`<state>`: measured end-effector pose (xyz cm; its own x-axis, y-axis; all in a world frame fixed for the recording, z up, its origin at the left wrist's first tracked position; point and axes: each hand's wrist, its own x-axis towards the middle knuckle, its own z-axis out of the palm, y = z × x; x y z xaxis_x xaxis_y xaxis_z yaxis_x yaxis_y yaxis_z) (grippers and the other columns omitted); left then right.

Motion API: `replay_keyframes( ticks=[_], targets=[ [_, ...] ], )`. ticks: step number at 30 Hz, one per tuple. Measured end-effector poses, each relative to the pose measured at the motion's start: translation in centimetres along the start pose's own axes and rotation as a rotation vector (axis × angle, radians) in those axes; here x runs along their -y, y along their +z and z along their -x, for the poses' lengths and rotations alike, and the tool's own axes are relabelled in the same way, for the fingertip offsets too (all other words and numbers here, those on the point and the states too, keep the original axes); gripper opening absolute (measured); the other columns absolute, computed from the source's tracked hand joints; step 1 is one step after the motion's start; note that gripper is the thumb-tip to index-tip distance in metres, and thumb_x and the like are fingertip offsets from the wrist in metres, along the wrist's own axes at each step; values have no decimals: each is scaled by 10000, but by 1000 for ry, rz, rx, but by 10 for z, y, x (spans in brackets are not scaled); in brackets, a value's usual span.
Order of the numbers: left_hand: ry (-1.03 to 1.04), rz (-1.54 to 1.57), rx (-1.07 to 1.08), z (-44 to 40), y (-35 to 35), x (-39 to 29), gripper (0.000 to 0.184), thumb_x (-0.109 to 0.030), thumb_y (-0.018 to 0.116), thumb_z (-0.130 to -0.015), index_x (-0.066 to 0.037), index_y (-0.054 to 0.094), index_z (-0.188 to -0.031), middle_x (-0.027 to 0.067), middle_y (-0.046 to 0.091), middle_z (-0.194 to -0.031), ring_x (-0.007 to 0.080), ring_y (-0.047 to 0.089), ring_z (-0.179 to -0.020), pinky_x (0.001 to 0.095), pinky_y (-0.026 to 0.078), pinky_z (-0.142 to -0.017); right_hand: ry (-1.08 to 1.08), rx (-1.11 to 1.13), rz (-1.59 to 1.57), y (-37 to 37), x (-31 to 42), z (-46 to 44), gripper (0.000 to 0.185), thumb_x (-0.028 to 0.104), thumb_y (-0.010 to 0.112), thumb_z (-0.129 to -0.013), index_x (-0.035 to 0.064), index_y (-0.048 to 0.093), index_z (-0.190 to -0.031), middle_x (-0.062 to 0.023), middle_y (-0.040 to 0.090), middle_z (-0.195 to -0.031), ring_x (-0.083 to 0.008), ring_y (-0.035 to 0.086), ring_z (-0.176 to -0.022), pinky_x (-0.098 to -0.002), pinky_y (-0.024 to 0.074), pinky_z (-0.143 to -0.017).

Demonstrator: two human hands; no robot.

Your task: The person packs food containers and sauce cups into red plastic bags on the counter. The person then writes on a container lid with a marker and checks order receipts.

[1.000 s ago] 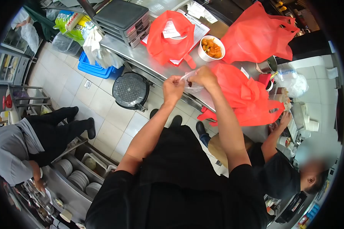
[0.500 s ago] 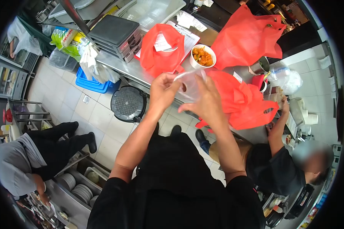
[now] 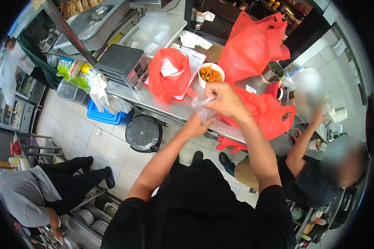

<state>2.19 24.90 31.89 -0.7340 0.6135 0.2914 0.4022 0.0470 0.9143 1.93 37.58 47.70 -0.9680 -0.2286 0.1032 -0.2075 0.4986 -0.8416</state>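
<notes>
In front of me, my right hand (image 3: 224, 98) is closed in a pinch on a crumpled clear plastic bag (image 3: 201, 106). My left hand (image 3: 197, 125) is just below, its fingers closed around the lower part of the same bag. What the bag contains, if anything, is hard to make out. Just beyond my hands, a white bowl (image 3: 202, 81) of orange-coloured food stands uncovered on the steel counter. Left of the bowl is a red carrier bag (image 3: 157, 83) with a paper slip and a white container inside.
A big red bag (image 3: 249, 50) stands behind the bowl, and another red bag (image 3: 274, 114) lies right of my hands. Drawers (image 3: 118, 64) stand at left; a black stool (image 3: 143, 133) is below the counter. Co-workers (image 3: 320, 178) are at right and at left (image 3: 25, 195).
The clear bag was spread between both hands and is now bunched up. My right hand has risen and closed at its top, while my left has dropped beneath. The view has shifted slightly.
</notes>
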Motion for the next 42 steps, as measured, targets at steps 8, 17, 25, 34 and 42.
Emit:
replay_keyframes(
  ticks=[8,17,25,34,42],
  targets=[
    [387,-201,200,-22,-21,-28,388,-163,576,-856,-59,538,-1228,157,669,-912,305,636,-865,387,487,-747,-747,-229,693,-27,44,70,370,141,683,-651,26,600,-994,-176,611,-924,-307,582,-964,-461,456,-812],
    [-338,971,584,-51,-37,-191,222,-254,591,-890,-40,548,-926,20,546,-642,89,479,-548,261,433,-542,-516,257,199,-109,-2,66,238,255,508,-928,49,562,-821,-77,558,-658,-168,519,-581,-359,430,-522],
    [-232,-216,-471,-78,2,-63,110,-56,660,-822,48,693,-834,76,669,-687,92,594,-643,276,488,-602,153,-464,173,69,-79,45,161,83,468,-835,-59,533,-873,-263,605,-735,-424,621,-696,-520,466,-594],
    [-172,379,-270,-26,-42,-40,88,-7,577,-872,5,609,-953,42,646,-872,104,579,-813,246,460,-758,408,20,-754,15,-74,12,236,216,603,-871,22,622,-737,-30,573,-582,-81,489,-431,-253,359,-372],
    [-166,400,-122,-5,-79,-28,71,-12,566,-886,-30,535,-946,35,614,-921,98,572,-834,264,467,-749,-172,-54,-446,47,-84,1,163,-67,557,-835,46,599,-945,-120,495,-1272,-181,519,-1114,-330,420,-922]
  ],
)
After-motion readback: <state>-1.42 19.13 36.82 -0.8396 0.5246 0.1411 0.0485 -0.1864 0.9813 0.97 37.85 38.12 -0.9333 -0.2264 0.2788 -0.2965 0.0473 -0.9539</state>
